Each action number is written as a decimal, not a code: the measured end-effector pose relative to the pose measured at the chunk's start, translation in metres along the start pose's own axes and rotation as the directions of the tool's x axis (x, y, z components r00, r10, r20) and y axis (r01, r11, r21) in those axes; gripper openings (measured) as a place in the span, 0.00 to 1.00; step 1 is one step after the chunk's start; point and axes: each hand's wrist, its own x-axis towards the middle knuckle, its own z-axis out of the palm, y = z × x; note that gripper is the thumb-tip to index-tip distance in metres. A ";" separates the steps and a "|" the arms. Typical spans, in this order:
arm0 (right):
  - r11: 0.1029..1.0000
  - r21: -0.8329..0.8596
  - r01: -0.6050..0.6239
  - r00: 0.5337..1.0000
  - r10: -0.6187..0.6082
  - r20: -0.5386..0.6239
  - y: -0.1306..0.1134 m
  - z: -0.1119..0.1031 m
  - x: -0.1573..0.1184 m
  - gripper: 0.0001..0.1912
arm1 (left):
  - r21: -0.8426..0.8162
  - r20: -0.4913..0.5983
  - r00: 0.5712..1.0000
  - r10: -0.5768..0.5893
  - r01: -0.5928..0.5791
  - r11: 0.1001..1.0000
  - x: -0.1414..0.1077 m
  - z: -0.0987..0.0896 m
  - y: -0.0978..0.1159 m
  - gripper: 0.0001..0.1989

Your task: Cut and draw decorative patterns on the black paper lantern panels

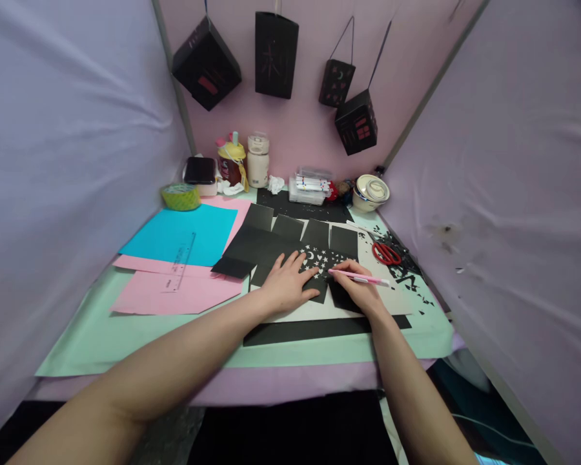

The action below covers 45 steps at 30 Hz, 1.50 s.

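A sheet of black card [271,247] with flaps lies flat on a white board [392,300]. White stars, hearts and a crescent moon show through cut-outs in its right part. My left hand [285,284] rests palm down on the card, fingers spread, just left of the cut-outs. In my right hand [359,290] is a pink pen-shaped craft knife [363,278], pinched near its front end. Its tip points left at the cut-out area; the exact contact is too small to make out.
Red-handled scissors [386,254] lie among black scraps [409,261] at the right. Blue paper [184,236], pink paper [174,297] and a clear ruler [186,261] are at the left. Bottles [258,165], a marker box [310,188] and a lidded bowl [370,194] line the back. Black lanterns [275,58] hang above.
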 end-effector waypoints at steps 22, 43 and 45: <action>0.999 -0.031 -0.017 1.000 0.018 0.025 0.006 0.005 -0.003 0.12 | 0.053 0.001 1.000 0.017 -0.017 0.998 0.001 0.001 -0.001 0.29; 0.963 -0.149 0.224 0.951 -0.183 0.250 0.007 -0.006 0.007 0.05 | 0.025 0.009 1.000 0.006 -0.007 1.000 0.001 0.000 0.000 0.29; 0.957 -0.145 0.253 0.937 -0.205 0.283 0.009 -0.007 0.010 0.05 | 0.019 0.015 1.000 0.003 -0.003 1.000 0.001 0.000 0.000 0.29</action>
